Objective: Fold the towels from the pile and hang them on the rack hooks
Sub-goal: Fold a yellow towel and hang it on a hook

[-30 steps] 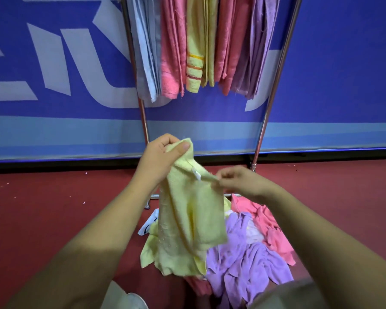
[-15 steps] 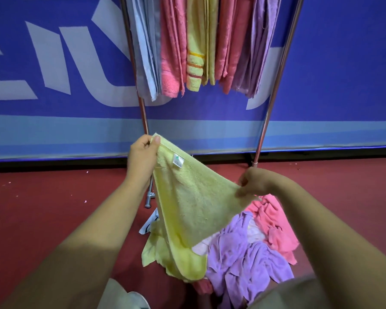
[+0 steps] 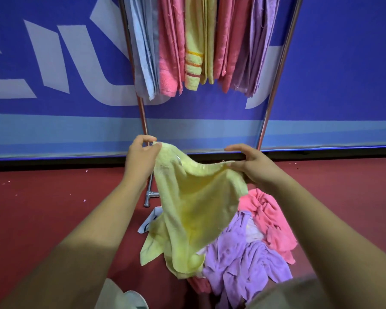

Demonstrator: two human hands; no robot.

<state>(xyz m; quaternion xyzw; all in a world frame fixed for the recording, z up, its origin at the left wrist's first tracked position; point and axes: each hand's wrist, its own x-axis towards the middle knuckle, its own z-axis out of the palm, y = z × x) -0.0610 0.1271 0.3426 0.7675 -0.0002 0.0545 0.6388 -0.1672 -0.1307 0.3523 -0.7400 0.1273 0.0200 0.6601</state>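
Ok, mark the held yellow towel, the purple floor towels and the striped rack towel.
held yellow towel (image 3: 194, 197): head view, middle of the cloth.
purple floor towels (image 3: 243, 259): head view, centre of the heap.
striped rack towel (image 3: 194, 65): head view, its striped lower end.

Above yellow towel (image 3: 196, 208): rack (image 3: 274, 85) top bar and hooks cut off by upper edge; hung towels (image 3: 196, 41) lose upper ends there too. Left rack post partly hidden behind yellow towel and left grip (image 3: 140, 161); right post foot hidden behind right grip (image 3: 252, 168). Small label (image 3: 178, 158) at yellow towel's top hem too blurred to read. White scrap (image 3: 148, 224) just left of yellow towel half covered, print illegible. Pile (image 3: 250, 259) partly hidden behind yellow towel, near end cut by bottom edge. Wall lettering (image 3: 54, 59) far left of yellow towel cropped by frame edge.
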